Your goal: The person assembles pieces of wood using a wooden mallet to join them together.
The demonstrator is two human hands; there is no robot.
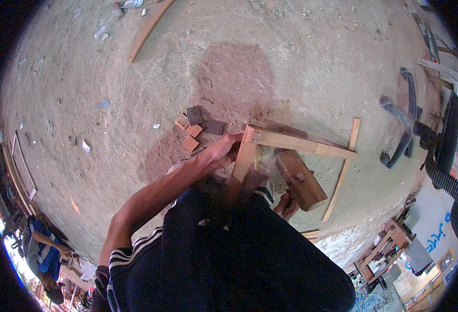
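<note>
A wooden frame (296, 143) of joined battens stands on the floor in front of me, its near corner raised. My left hand (228, 148) is closed around the frame at that corner, by the joint; the batten hides part of the fingers. Right of the corner is a thick brown wooden mallet (302, 181), its block-shaped head tilted. Below the head, my right hand (287, 206) is closed, apparently on the handle, which is mostly hidden. The mallet head is apart from the frame's top batten.
Several small wooden blocks (191, 129) lie left of the frame. A long wooden strip (148, 34) rests on the floor at the far left. A chair base (408, 117) stands at right. Another person (44, 249) is at lower left. Shelving (382, 252) is at lower right.
</note>
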